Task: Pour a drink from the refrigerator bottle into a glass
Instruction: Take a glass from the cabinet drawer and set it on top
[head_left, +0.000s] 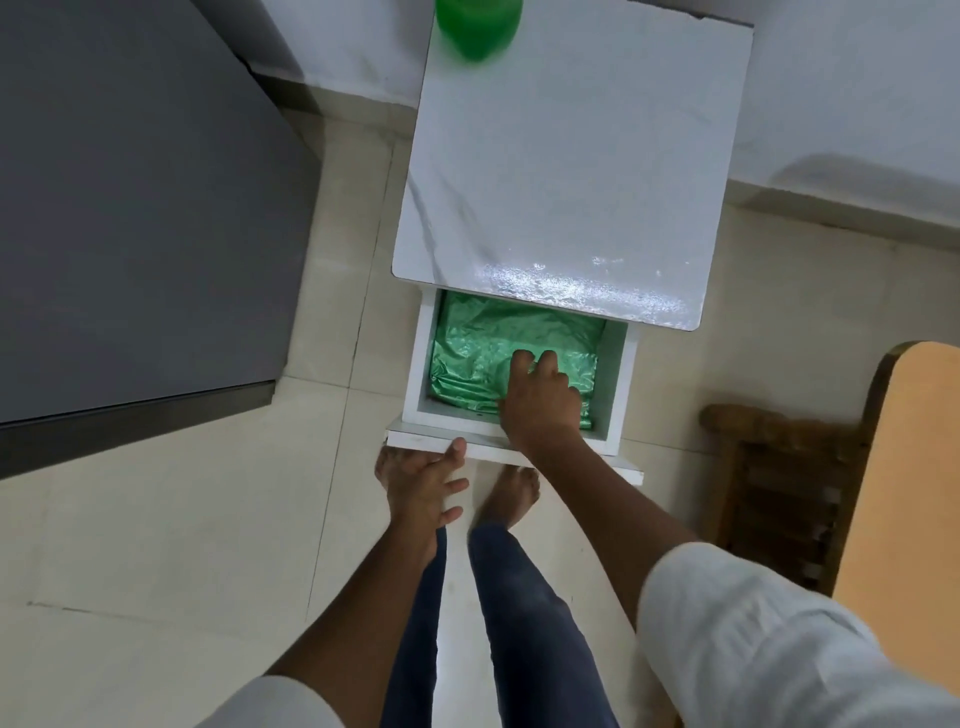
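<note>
A green bottle (478, 28) stands at the far edge of the white marble-look table top (561, 171), cut off by the frame's top. Below the top, a white drawer (621, 384) is pulled out toward me. Inside lies a crinkled, shiny green packet (478, 348) that fills most of the drawer. My right hand (540, 400) reaches into the drawer with its fingers curled down into the packet. My left hand (423, 491) hangs at the drawer front (426, 436), thumb touching its edge, fingers apart. No glass is in view.
A dark grey refrigerator (135, 208), door shut, stands at the left. A wooden chair (779, 488) and an orange surface (904, 493) are at the right. My bare feet (511, 496) stand on pale floor tiles (156, 545) right below the drawer.
</note>
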